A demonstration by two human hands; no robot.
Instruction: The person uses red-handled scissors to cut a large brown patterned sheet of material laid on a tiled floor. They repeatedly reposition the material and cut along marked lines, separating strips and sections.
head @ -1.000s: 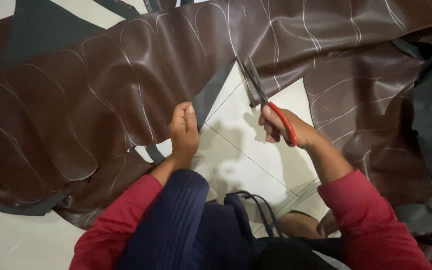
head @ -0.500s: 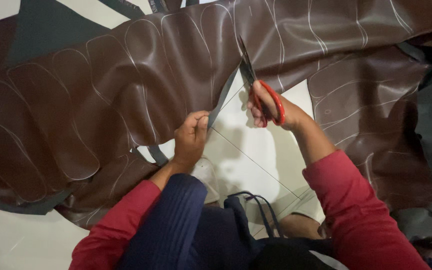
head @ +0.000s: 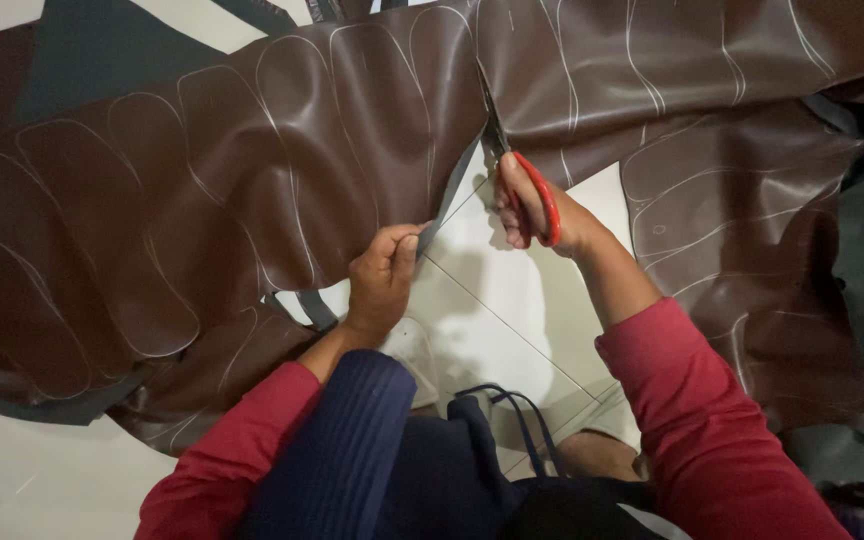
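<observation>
Since half a second ago, the scissors (head: 522,180) have been driven farther up the slit in the brown leather sheet (head: 252,180), and the cut edge has been kept pinched. A closed grip is held on the red handles by the right hand (head: 537,205), wrist bent, blades pointing away. The sheet's hanging edge is clamped by the left hand (head: 382,280), thumb against fingers. Glossy, creased leather, marked with white sole-shaped outlines, is spread over the pale tiled floor (head: 512,300).
</observation>
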